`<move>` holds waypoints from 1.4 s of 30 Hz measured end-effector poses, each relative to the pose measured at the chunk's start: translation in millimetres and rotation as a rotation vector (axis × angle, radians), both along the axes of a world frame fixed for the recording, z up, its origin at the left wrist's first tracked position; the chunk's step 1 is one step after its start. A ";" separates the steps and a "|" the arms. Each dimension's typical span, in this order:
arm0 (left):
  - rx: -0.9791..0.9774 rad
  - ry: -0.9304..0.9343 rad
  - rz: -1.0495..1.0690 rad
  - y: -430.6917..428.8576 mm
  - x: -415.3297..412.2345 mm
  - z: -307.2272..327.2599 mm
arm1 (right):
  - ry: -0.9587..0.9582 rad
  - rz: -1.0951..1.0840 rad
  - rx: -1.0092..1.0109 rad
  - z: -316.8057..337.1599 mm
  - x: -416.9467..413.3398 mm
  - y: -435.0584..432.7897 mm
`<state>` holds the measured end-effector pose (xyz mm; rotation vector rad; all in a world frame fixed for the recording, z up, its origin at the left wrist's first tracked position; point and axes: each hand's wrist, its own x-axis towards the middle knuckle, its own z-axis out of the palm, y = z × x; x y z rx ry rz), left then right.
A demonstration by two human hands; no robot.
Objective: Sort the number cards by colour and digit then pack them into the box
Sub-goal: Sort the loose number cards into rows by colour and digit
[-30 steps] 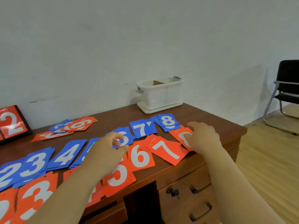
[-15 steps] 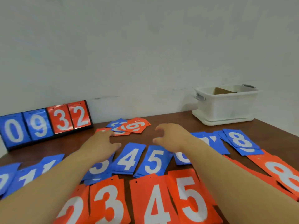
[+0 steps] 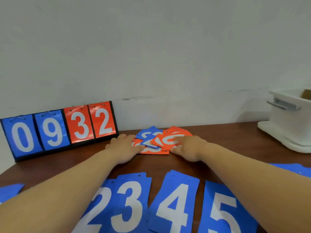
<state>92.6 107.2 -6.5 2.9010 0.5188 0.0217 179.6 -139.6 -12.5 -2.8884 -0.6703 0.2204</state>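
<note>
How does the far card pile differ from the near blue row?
The pile mixes orange and blue cards; the row is all blue. The pile is jumbled; the row runs 2, 3, 4, 5. The left hand and right hand touch the pile, not the row. Both lie on the table.

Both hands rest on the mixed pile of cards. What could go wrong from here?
1. The pile mixes blue and orange cards that overlap; the left hand or right hand may lift two together and misfile one.
2. Both forearms hang over the sorted blue cards; pulling back could shift them.
</note>
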 end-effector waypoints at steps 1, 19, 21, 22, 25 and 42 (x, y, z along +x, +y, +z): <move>0.013 0.029 -0.025 0.7 2.4 -2.7 | -0.003 -0.009 -0.008 -2.1 1.1 -0.5; -0.274 -0.257 -0.008 -14.0 2.4 3.2 | -0.004 -0.129 0.155 10.4 1.0 -17.1; -0.338 -0.322 0.063 -9.9 -1.8 4.5 | -0.010 -0.227 0.126 6.3 6.8 -10.5; -0.379 -0.366 0.108 -7.5 -5.0 5.5 | -0.004 -0.283 0.120 4.6 8.3 -6.8; -0.449 -0.485 0.214 0.4 -18.2 9.3 | 0.024 -0.367 0.078 5.3 18.3 3.4; -0.765 -0.659 0.227 -2.3 -72.1 24.9 | 0.125 -0.509 0.343 17.7 -2.2 5.1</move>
